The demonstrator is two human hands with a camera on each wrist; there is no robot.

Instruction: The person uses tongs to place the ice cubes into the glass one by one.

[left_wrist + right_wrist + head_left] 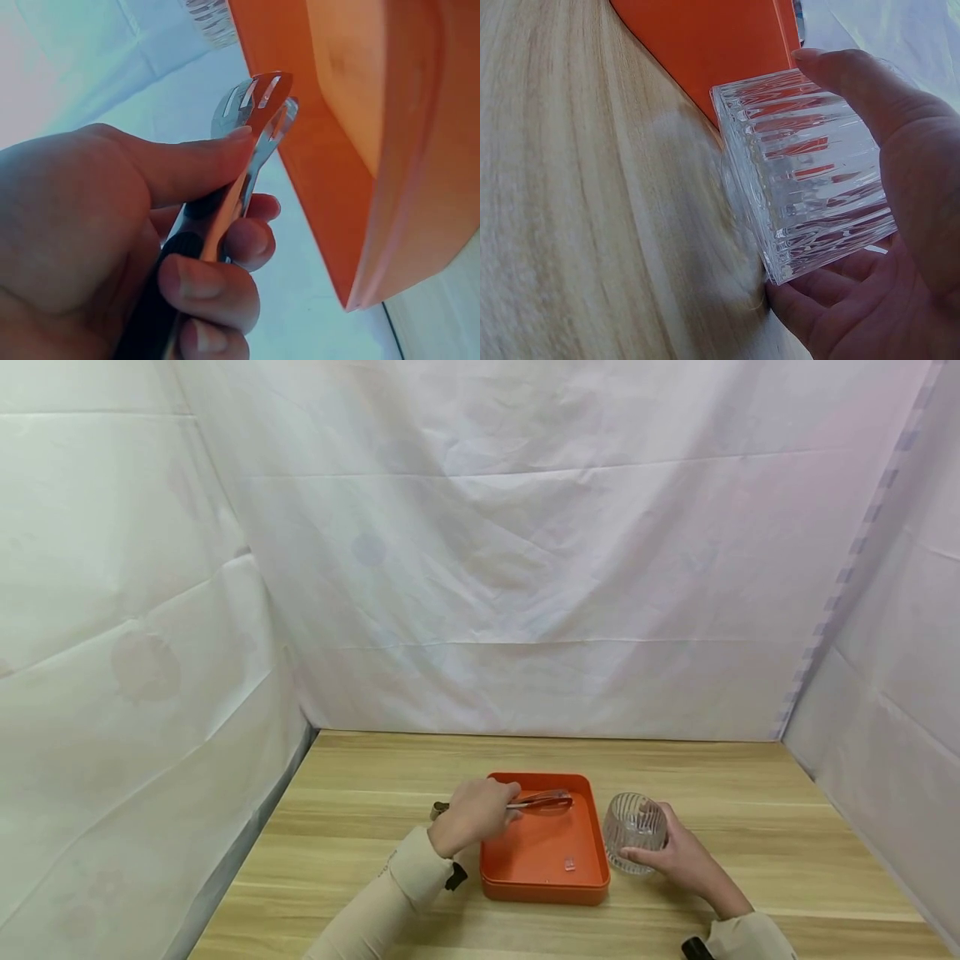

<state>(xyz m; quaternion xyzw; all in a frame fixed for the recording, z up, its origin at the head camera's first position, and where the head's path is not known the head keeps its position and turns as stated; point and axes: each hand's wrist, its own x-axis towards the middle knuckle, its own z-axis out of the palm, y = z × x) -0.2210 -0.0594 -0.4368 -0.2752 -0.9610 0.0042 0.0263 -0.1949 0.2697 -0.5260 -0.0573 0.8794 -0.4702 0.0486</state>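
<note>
My left hand grips metal tongs with a dark handle, fingers curled round them in the left wrist view. The slotted heads of the tongs reach over the far part of an orange tray. Whether anything sits between those heads, I cannot tell. On the tray floor, toward the near right, lies a small clear cube. Just right of the tray, my right hand holds a ribbed clear glass, thumb on the near side. In the right wrist view the glass stands upright at the wooden surface.
The tray and glass are on a light wooden table. White cloth hangs behind the table and at both sides. The tray's raised rim stands between the tray floor and the glass.
</note>
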